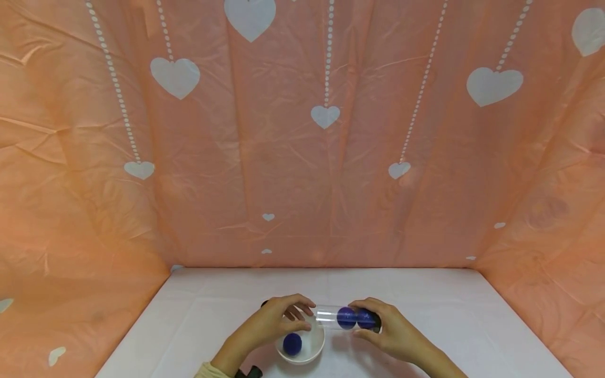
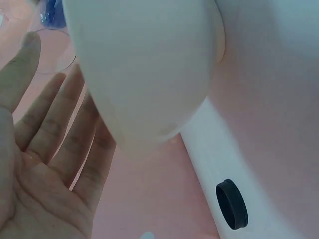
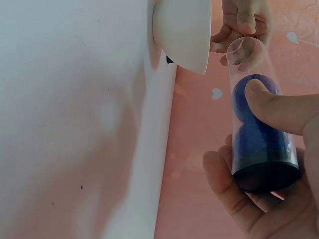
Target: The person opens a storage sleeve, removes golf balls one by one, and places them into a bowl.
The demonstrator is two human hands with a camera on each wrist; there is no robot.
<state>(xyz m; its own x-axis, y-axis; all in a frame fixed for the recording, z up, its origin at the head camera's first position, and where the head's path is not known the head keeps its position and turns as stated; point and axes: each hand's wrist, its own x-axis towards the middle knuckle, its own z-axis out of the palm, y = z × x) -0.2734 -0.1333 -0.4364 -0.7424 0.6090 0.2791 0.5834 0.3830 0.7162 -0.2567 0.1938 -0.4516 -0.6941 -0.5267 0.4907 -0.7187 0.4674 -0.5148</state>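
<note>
My right hand grips a clear plastic tube near its black base, thumb along the side. Two dark blue balls sit inside, toward the base end. The tube lies nearly level in the head view, its mouth pointing left over a white bowl. Inside that bowl rests another dark blue ball. My left hand hovers above the bowl with fingers spread from the thumb, close to the tube's mouth. It holds nothing. In the left wrist view the bowl's outside hides part of the fingers.
A black round cap lies on the white table beyond the bowl, mostly hidden behind my left hand in the head view. Orange sheeting with white hearts encloses the table at the back and both sides.
</note>
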